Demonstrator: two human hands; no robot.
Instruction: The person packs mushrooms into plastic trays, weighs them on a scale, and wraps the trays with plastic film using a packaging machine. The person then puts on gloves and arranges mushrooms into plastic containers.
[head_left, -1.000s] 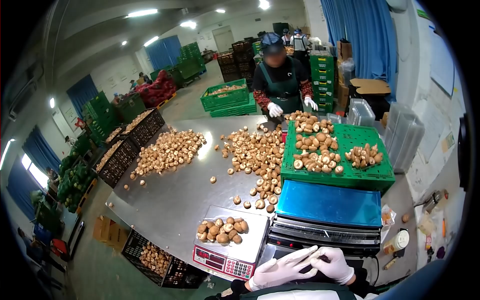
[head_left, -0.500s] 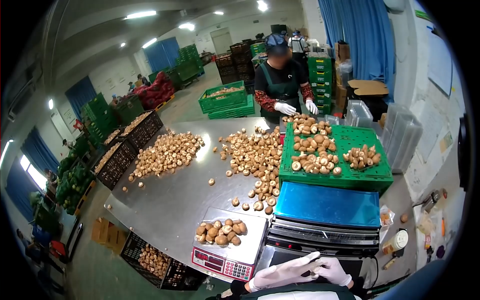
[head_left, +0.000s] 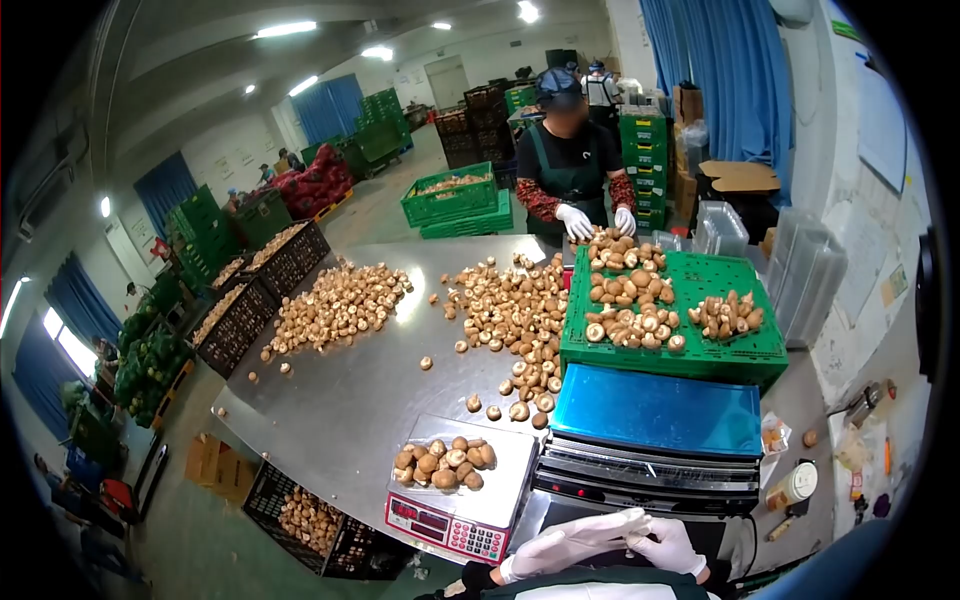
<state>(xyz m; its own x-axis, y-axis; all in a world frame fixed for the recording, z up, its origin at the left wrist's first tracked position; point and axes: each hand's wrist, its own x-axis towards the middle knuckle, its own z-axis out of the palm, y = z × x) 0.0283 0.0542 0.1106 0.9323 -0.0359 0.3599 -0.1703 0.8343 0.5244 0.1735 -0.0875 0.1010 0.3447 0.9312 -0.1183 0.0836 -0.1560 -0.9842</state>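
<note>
Both my hands wear white gloves and are close together at the bottom, in front of the black sealing machine [head_left: 640,470] with its blue top. My left hand [head_left: 570,548] is stretched out flat, fingers together and pointing right. Fingers bent, my right hand [head_left: 668,548] pinches close to the left fingertips; what it grips, if anything, I cannot make out. Left of them stands a digital scale [head_left: 440,522] with a red keypad panel. A heap of brown mushrooms [head_left: 445,463] in a clear tray rests on its pan.
Loose mushrooms [head_left: 335,310] cover parts of the steel table [head_left: 330,400]. A green crate [head_left: 700,368] carries trays of mushrooms. Across the table a co-worker [head_left: 570,165] in white gloves handles mushrooms. Clear plastic trays [head_left: 805,280] are stacked at right; a cup [head_left: 795,483] stands below.
My left fingers have tilted slightly upward and drawn together, and my right hand has shifted a little beside them. Across the table, the co-worker's hands have moved down to the mushrooms.
</note>
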